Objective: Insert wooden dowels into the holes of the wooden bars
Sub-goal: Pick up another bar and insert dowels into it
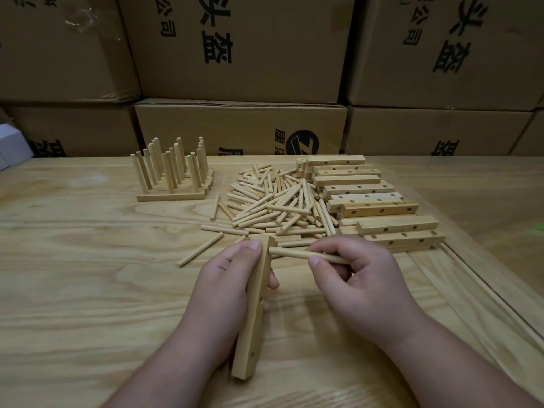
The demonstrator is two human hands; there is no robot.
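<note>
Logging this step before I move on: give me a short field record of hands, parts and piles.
left hand: grips a wooden bar, held lengthwise away from the person
right hand: pinches a dowel, tip at the bar's far end
bar holes seen: two, both empty
loose dowels: pile mid-table
spare bars: stack on the right
finished bars: group with upright dowels, far left

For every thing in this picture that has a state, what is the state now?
Left hand: grips the held bar.
Held bar: off the table, two holes visible and empty.
Right hand: pinches a dowel.
Dowel: tip at the bar's top end.
Finished bars: dowels standing upright.
</note>
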